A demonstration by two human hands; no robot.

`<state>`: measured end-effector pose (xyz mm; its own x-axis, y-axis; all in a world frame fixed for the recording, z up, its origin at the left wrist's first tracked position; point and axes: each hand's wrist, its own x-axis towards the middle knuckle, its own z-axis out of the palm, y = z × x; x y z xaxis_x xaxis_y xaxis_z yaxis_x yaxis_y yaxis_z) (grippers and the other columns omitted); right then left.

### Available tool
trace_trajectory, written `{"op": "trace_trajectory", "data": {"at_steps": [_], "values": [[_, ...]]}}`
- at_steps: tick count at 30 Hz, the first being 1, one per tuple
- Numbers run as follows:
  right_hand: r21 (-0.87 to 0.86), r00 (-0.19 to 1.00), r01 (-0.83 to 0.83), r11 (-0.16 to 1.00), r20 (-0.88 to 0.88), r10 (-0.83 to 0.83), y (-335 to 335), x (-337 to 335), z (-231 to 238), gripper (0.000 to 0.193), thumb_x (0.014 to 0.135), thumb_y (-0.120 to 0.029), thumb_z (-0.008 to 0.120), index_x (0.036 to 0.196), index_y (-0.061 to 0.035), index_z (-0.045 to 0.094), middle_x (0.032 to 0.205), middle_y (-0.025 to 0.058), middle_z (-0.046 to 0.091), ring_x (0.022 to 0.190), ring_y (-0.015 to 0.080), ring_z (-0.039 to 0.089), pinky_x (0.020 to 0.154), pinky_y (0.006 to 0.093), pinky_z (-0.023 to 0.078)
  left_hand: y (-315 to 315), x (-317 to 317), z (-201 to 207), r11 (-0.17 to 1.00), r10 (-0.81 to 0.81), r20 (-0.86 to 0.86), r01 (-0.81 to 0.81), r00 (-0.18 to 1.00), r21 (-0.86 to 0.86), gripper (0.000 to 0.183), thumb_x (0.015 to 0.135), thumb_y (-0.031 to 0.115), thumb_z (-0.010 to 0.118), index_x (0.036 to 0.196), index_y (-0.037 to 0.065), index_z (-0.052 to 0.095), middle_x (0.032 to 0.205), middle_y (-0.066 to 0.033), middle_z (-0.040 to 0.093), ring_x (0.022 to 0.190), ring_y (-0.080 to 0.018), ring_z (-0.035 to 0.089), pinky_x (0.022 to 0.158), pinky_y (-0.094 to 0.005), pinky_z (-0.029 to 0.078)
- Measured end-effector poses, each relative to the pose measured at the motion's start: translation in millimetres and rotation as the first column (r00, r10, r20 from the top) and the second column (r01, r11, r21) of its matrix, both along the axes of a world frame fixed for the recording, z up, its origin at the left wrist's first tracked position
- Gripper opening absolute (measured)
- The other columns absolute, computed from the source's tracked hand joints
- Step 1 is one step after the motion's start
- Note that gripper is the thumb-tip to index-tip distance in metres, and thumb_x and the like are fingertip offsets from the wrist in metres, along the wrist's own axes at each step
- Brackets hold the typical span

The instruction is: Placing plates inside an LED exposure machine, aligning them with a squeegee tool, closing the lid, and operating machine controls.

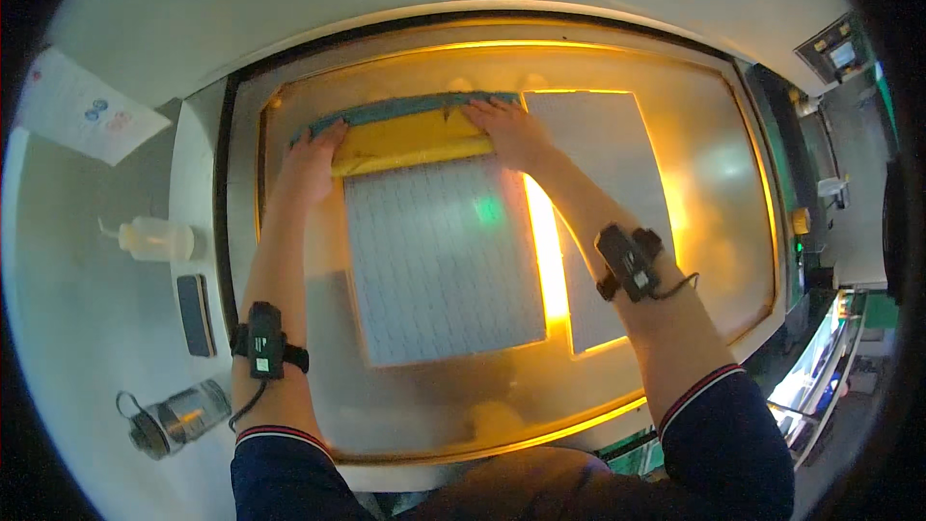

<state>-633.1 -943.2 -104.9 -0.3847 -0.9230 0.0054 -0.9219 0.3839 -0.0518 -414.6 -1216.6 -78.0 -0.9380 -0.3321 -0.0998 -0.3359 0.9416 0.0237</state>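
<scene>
Backlit glass bed (694, 164): both hands, left (311, 162) and right (511, 130), press flat the yellow cloth (410, 140) lying crosswise.

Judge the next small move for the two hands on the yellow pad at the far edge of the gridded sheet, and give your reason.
Probably draw the yellow pad toward the body, down the gridded sheet. Both the left hand and the right hand press flat on it at the sheet's far edge, and the whole sheet below lies uncovered on the lit glass bed.
</scene>
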Motion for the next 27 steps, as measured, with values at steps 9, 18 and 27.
{"op": "trace_trajectory", "data": {"at_steps": [9,18,27], "values": [[0.17,0.9,-0.238,0.956,0.408,0.152,308.1,287.2,69.1,0.057,0.081,-0.015,0.061,0.137,-0.009,0.049,0.142,0.0132,0.049,0.128,0.0346,0.05,0.104,0.0539,0.04,282.3,301.6,49.4,0.922,-0.24,0.317,0.114,0.917,0.369,0.065,0.076,0.009,0.064,0.138,0.007,0.049,0.146,-0.0153,0.045,0.131,-0.0555,0.036,0.109,-0.0671,0.025],[0.036,0.987,-0.142,0.989,0.086,0.139,144.4,146.7,18.1,0.062,0.086,-0.019,0.056,0.146,-0.0094,0.039,0.152,0.0107,0.038,0.138,0.0313,0.037,0.113,0.0477,0.03,133.7,159.8,-13.3,1.0,-0.015,0.148,0.016,0.989,-0.008,0.094,0.071,0.034,0.081,0.149,0.01,0.034,0.15,-0.0135,0.04,0.14,-0.0434,0.029,0.116,-0.0555,0.021],[-0.038,0.986,0.138,0.99,-0.093,-0.141,29.8,-103.2,-8.0,0.076,0.076,-0.015,0.07,0.146,-0.0217,0.039,0.151,0.0051,0.04,0.136,0.0312,0.041,0.112,0.0436,0.036,14.4,-118.8,-33.5,0.999,-0.037,-0.094,0.04,0.995,0.033,0.077,0.079,-0.003,0.062,0.148,0.022,0.037,0.15,-0.0079,0.042,0.138,-0.0396,0.037,0.111,-0.0548,0.034]]}}
